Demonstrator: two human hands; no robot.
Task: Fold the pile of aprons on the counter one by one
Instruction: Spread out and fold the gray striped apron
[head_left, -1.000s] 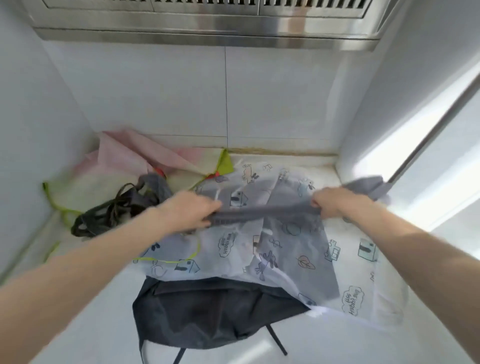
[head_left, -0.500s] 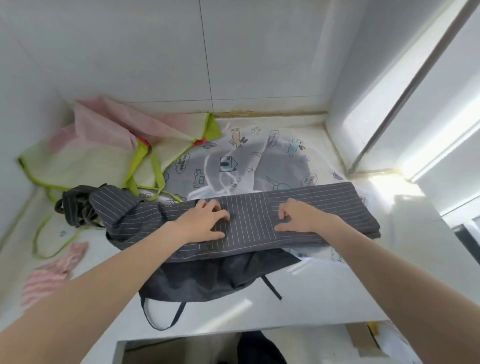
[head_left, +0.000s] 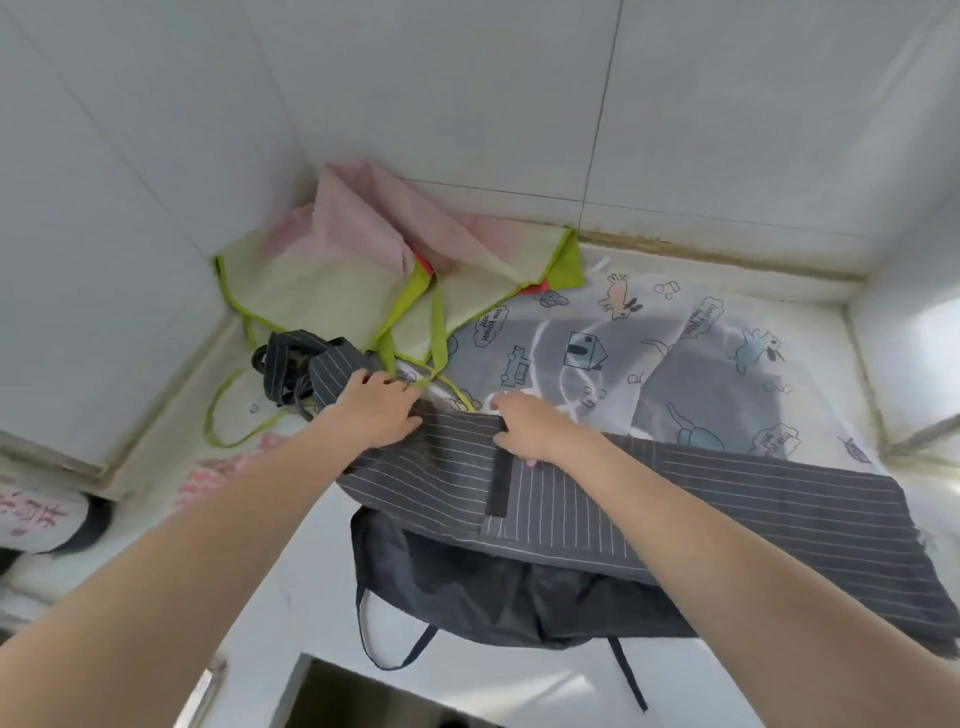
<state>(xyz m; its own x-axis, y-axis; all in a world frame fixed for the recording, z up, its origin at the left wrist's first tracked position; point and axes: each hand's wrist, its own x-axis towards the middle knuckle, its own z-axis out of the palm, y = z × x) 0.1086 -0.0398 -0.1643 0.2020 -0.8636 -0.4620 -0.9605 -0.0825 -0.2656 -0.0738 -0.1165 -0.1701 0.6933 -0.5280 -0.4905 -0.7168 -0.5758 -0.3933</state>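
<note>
A dark grey pinstriped apron (head_left: 727, 499) lies as a long folded band across the white counter (head_left: 280, 582). My left hand (head_left: 382, 410) grips its left end, next to the bunched striped straps (head_left: 291, 364). My right hand (head_left: 524, 431) holds the band's upper edge a little to the right, fingers curled into the cloth above a dark vertical fold. Under the band lie a white cartoon-print apron (head_left: 675, 332) and a plain dark apron (head_left: 467, 587) with hanging ties. A pale green and pink apron with lime trim (head_left: 337, 270) is crumpled in the back left corner.
Tiled walls close in the counter at the left, back and right. A pink-striped cloth (head_left: 218, 467) lies at the left. A white object with pink lettering (head_left: 36, 514) sits at the far left edge. The counter's front edge (head_left: 311, 660) drops to a dark opening.
Both hands slid left along the striped band, from pressing its middle to holding its left part. The left hand is now near the bunched straps.
</note>
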